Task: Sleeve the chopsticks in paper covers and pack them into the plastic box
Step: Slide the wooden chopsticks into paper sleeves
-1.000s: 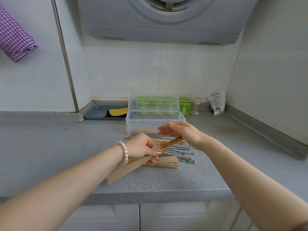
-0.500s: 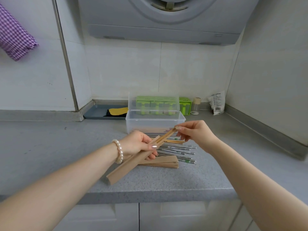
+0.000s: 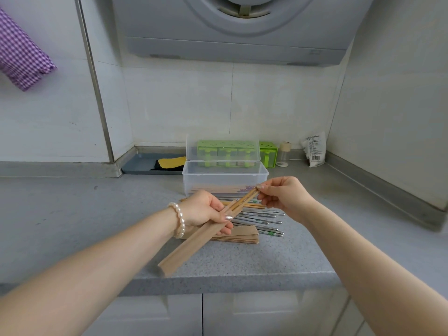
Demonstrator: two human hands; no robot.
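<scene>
My left hand (image 3: 206,210) grips a brown paper cover (image 3: 186,248) that slants down to the left above the counter. A pair of wooden chopsticks (image 3: 243,200) sticks out of the cover's upper end, and my right hand (image 3: 282,195) pinches their far tips. Under my hands lie a stack of flat paper covers (image 3: 244,235), several metal chopsticks (image 3: 261,220) and some wooden ones (image 3: 249,204). Behind them stands the clear plastic box (image 3: 225,177) with its lid up; sleeved chopsticks lie in its bottom.
A green holder (image 3: 268,154), a small jar (image 3: 284,154) and a white packet (image 3: 315,149) stand along the back wall. A grey tray (image 3: 143,163) with a yellow and black item sits at the back left. The counter's front edge runs just below the cover.
Both hands have risen slightly above the counter. My right hand has moved right along the chopsticks to their far tips, and more of the chopsticks now shows outside the cover.
</scene>
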